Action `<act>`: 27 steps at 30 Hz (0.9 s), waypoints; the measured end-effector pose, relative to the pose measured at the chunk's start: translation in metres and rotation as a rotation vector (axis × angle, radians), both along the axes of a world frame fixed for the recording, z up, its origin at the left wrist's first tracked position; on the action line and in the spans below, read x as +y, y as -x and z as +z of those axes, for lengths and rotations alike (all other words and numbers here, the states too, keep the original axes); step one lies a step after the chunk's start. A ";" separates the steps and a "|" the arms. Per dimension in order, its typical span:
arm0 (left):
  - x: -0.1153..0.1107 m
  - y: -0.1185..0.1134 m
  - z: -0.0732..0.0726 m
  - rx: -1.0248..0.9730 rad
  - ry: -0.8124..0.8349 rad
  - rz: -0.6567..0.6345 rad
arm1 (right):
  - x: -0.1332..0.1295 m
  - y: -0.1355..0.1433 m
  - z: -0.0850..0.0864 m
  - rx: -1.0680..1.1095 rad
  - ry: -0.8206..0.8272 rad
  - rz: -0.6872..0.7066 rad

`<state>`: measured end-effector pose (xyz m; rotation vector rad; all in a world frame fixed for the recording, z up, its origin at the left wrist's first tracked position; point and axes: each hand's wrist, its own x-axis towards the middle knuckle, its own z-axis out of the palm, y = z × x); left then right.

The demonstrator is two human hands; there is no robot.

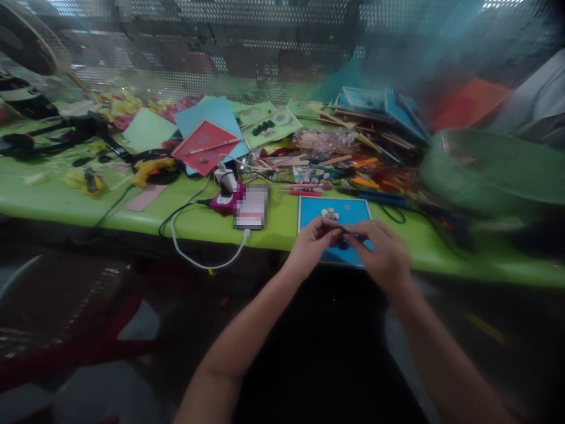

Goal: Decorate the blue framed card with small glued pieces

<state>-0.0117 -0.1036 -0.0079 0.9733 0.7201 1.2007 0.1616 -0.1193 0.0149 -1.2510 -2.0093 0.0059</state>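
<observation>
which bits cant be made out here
All in the head view:
- dark piece: shape unclear, small and partly covered by fingertips of left hand and right hand
- blue board: partly hidden by both hands
- phone: pixelated
- basin: blurred, cut off by right edge

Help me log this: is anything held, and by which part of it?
Left hand and right hand appear to pinch a small dark piece; which part is too blurred to tell.
</observation>
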 end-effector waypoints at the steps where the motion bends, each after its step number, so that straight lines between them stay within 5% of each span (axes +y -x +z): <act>1: -0.002 0.000 0.002 -0.028 0.011 -0.011 | -0.001 -0.001 0.000 0.030 -0.001 -0.019; 19: -0.021 -0.019 -0.003 -0.205 0.167 -0.096 | -0.020 -0.016 -0.004 0.461 0.049 -0.134; 23: -0.019 -0.016 -0.003 -0.151 0.126 -0.080 | -0.025 -0.030 0.004 0.610 0.062 -0.151; 27: -0.012 -0.006 0.001 -0.132 0.085 -0.066 | -0.032 -0.060 0.011 0.531 0.019 -0.282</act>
